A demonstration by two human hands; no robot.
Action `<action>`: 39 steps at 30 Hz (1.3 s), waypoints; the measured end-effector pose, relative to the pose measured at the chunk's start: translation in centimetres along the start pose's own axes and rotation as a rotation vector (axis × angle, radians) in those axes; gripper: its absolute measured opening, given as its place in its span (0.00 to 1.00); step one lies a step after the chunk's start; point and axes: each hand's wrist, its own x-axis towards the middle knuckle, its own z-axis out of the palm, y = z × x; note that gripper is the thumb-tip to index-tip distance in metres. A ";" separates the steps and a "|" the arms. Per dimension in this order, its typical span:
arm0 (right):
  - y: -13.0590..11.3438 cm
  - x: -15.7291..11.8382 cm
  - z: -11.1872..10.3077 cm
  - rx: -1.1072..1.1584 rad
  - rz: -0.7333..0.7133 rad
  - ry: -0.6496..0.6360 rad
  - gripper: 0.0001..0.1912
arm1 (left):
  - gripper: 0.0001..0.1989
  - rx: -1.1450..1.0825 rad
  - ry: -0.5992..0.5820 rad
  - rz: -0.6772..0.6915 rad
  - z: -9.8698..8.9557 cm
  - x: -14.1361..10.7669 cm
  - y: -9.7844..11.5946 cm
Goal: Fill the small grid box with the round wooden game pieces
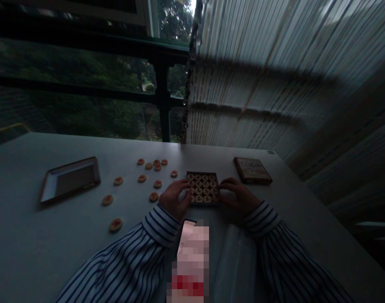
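Note:
A small square box (202, 203) holds rows of round wooden pieces with dark characters, lying flat side by side. My left hand (176, 198) is at the box's left side, thumb and fingers curled over its edge. On the opposite side, my right hand (238, 195) has its fingertips at the box's right edge. Both hands grip the box between them. Left of it, several loose round pieces with red characters are scattered on the white table, among them one near my left hand (153, 196) and one closer to the front (115, 224).
An open empty tray or lid (69, 181) lies at the left. A flat printed box (253, 170) sits at the right. A lit phone (189, 252) and a clear plastic bag (235, 265) lie between my forearms. A curtain and window stand beyond the table (53, 252).

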 end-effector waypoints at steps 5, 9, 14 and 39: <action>-0.4 0.1 -0.5 -0.005 0.056 0.109 0.11 | 0.08 -0.012 0.100 -0.056 -1.4 1.1 -0.3; -0.5 0.1 -0.5 -0.001 0.066 0.183 0.10 | 0.09 0.002 0.129 -0.130 -2.5 1.8 -0.5; -0.4 0.2 -0.3 -0.028 0.054 0.246 0.08 | 0.08 0.032 0.180 -0.186 -3.5 2.4 -0.1; -3.7 1.0 -1.0 -0.104 -0.045 0.189 0.09 | 0.10 0.295 -0.179 -0.037 -6.4 1.3 -4.6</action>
